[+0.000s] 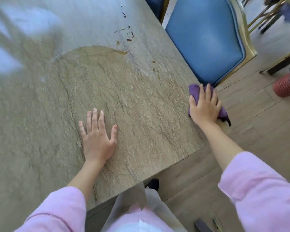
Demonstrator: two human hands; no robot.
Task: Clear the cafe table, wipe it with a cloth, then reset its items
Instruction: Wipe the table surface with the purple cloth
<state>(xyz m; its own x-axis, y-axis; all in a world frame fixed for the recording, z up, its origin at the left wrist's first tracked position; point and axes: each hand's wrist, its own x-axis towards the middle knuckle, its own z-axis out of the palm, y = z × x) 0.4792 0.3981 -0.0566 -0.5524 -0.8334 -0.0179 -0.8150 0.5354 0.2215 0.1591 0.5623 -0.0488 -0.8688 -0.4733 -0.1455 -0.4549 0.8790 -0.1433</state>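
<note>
The stone-patterned cafe table [107, 84] fills the left and middle of the view. My left hand [97, 138] lies flat on it with fingers spread, holding nothing. My right hand [205, 106] presses a purple cloth [195, 92] on the table's right edge, fingers laid over the cloth. Part of the cloth hangs past the edge. A wet arc [97, 49] and brown spill marks [129, 35] show on the tabletop farther back.
A blue padded chair [206, 37] with a gold frame stands at the table's right side. A red ribbed object [285, 87] sits on the wooden floor at far right. More chair legs show at top right. The floor lies to the right of the table.
</note>
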